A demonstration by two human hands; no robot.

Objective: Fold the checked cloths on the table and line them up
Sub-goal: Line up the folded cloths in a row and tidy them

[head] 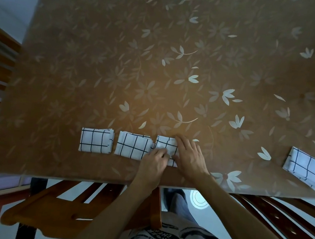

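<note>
Three folded white cloths with black checks lie in a row near the table's front edge: the left cloth (96,140), the middle cloth (132,145) and the third cloth (166,144). My left hand (153,162) pinches the third cloth's near left part, fingers curled on the fabric. My right hand (190,157) lies flat on its right side, fingers spread toward the far edge, hiding much of it. A fourth checked cloth (306,168) lies folded and skewed at the right, apart from the row.
The brown table (120,58) has a pale flower pattern; its front edge runs just below the row. Wooden chairs (63,208) stand below that edge and at the left. My legs and printed shirt show at the bottom.
</note>
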